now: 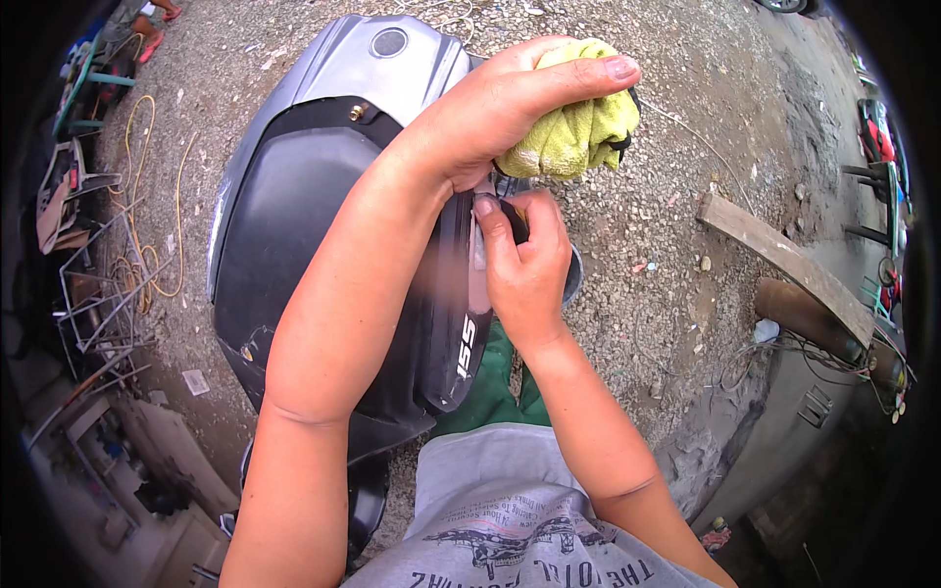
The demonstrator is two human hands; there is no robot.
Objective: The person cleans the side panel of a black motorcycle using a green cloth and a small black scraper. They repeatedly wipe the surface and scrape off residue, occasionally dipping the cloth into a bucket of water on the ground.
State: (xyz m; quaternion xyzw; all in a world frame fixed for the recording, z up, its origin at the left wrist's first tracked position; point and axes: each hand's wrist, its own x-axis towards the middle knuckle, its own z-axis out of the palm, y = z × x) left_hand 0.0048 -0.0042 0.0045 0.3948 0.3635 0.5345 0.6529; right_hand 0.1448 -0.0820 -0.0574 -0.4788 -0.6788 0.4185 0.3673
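Note:
My left hand (510, 103) reaches across the top of a large black and silver-grey vehicle body (314, 206), and its fingers are closed on a crumpled yellow-green cloth (573, 127) with dark edging. The thumb lies over the cloth. Just below, my right hand (529, 269) is closed at the right edge of the body, beside a dark side panel (453, 343) with white lettering. Something dark shows between its thumb and curled fingers; what it is, I cannot make out. A brass-coloured fitting (357, 113) sits in a recess near the silver-grey cover (407, 69).
Gravel (647, 314) surrounds the body. To the right, a wooden plank (784, 260) leans over a rusty cylinder (809, 318) near loose cables. A yellow hose (147, 255) and a tangled metal frame (93, 304) lie at the left. Another person's feet (152, 44) show at the far left.

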